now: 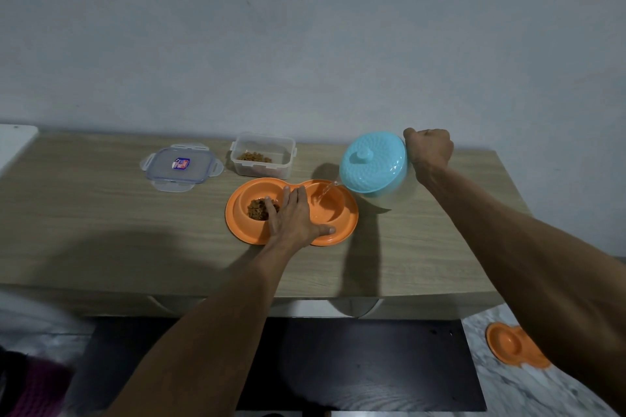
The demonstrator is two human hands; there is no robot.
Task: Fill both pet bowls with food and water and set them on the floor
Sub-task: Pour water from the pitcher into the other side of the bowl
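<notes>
Head view, frame centre: my left hand (294,215) lies open on the orange bowl (345,223); my right hand (429,149) grips the tilted blue jug (372,162), pouring water.

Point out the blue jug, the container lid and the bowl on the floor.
blue jug (372,164), head view, on its domed lid
container lid (180,166), head view, on its centre by the sticker
bowl on the floor (504,342), head view, on its left hollow

A light wooden table (101,213) stands against a plain grey wall (305,27), with a dark mat (338,366) and marbled floor (525,393) below.
</notes>
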